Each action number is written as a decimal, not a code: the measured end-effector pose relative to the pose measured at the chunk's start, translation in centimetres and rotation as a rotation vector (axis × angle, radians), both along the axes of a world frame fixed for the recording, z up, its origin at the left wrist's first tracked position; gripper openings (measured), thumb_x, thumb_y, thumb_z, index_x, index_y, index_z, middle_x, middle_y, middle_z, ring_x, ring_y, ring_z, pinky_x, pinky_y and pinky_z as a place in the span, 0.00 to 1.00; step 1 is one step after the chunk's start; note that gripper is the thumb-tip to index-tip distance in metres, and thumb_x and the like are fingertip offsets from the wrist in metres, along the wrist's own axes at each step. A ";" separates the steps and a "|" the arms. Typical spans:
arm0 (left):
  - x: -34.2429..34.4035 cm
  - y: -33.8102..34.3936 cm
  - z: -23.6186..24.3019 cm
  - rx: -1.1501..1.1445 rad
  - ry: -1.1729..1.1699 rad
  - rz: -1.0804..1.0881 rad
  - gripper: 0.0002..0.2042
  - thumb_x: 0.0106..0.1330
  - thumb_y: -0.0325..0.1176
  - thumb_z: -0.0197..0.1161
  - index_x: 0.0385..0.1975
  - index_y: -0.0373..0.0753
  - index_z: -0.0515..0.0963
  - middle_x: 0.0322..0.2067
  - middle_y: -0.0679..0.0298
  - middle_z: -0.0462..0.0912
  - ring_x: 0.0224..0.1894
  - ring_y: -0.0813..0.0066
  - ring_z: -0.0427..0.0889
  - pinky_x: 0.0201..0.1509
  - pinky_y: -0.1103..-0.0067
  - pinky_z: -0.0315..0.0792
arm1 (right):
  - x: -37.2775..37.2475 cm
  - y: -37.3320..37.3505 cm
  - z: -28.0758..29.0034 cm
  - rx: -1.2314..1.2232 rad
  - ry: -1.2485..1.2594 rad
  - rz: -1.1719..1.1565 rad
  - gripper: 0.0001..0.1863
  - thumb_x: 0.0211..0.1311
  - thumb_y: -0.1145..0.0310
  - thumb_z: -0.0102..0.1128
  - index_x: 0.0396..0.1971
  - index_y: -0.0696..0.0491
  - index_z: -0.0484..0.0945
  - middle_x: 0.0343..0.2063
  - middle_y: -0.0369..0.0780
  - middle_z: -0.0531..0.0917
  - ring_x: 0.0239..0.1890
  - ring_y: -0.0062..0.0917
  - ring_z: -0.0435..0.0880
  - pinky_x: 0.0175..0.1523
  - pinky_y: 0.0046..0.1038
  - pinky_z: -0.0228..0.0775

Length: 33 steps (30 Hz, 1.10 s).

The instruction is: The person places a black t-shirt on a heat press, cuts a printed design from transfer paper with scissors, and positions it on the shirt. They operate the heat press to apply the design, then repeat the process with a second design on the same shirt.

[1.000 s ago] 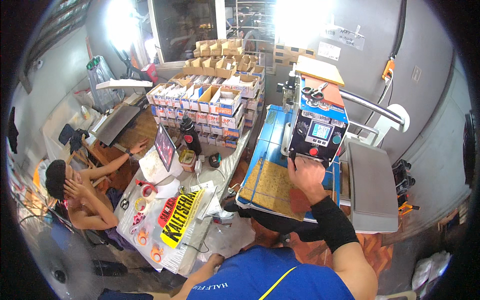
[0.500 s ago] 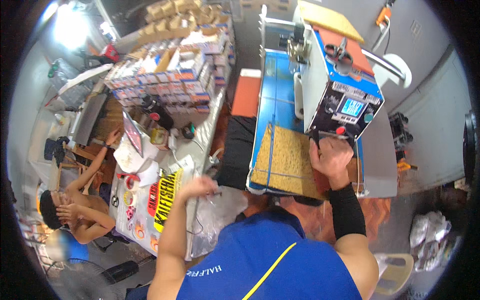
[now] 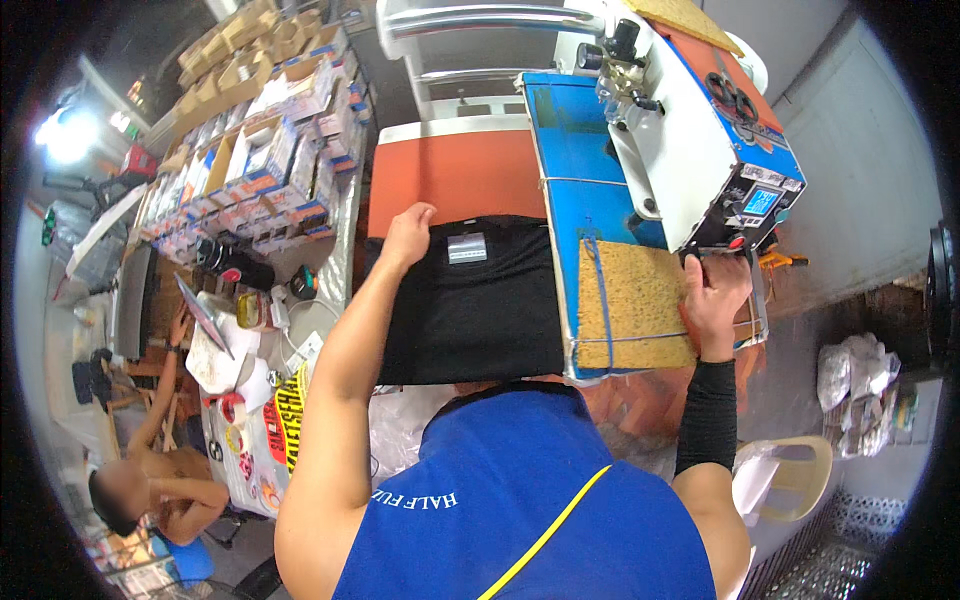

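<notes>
The black garment point(image 3: 475, 315) lies flat on the orange platen point(image 3: 455, 175), grey label point(image 3: 467, 248) near its neck, pressing judged outstanding with the press head point(image 3: 690, 160) aside, right hand point(image 3: 722, 290) closed round its handle, left hand point(image 3: 408, 236) loosely curled, contents undeterminable.

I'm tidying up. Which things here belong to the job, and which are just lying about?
Seemingly used:
- blue-and-white boxy machine, right hand gripping its front
- black cloth garment, left hand near its edge
- flat orange pad beneath

Likely lying about:
- black looped scissors
- black cylindrical bottle
</notes>
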State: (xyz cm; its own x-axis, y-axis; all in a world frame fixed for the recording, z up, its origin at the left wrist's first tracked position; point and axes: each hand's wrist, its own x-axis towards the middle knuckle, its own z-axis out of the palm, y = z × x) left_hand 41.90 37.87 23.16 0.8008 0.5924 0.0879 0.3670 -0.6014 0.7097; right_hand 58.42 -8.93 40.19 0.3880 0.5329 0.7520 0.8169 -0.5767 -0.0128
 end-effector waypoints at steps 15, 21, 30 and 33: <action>9.3 -5.4 11.7 -0.509 -0.151 -0.278 0.13 0.73 0.27 0.63 0.54 0.31 0.83 0.39 0.65 0.88 0.33 0.84 0.82 0.39 0.82 0.79 | 9.0 -7.9 -1.7 0.163 0.117 -0.300 0.29 0.66 0.48 0.67 0.15 0.58 0.80 0.20 0.45 0.83 0.31 0.43 0.82 0.48 0.40 0.69; 13.4 -19.9 11.6 -1.220 -0.276 -0.556 0.16 0.76 0.28 0.62 0.59 0.25 0.77 0.51 0.54 0.85 0.47 0.64 0.89 0.57 0.69 0.84 | 9.8 -9.7 -1.2 -0.012 0.100 -0.316 0.24 0.56 0.45 0.74 0.29 0.54 0.87 0.31 0.43 0.88 0.39 0.41 0.85 0.50 0.40 0.71; -6.4 4.7 2.4 0.248 0.069 0.051 0.15 0.69 0.29 0.64 0.54 0.35 0.83 0.52 0.50 0.86 0.53 0.50 0.86 0.59 0.65 0.78 | 3.8 -1.2 -4.8 0.375 -0.020 -0.332 0.09 0.62 0.70 0.72 0.32 0.55 0.78 0.33 0.42 0.81 0.39 0.39 0.81 0.46 0.38 0.73; -9.9 6.6 -1.3 0.228 0.058 -0.002 0.17 0.69 0.32 0.65 0.56 0.36 0.82 0.54 0.49 0.85 0.56 0.47 0.84 0.61 0.65 0.77 | 2.1 10.7 -13.0 0.265 0.477 0.007 0.10 0.71 0.68 0.61 0.45 0.59 0.82 0.44 0.47 0.86 0.49 0.41 0.85 0.56 0.37 0.76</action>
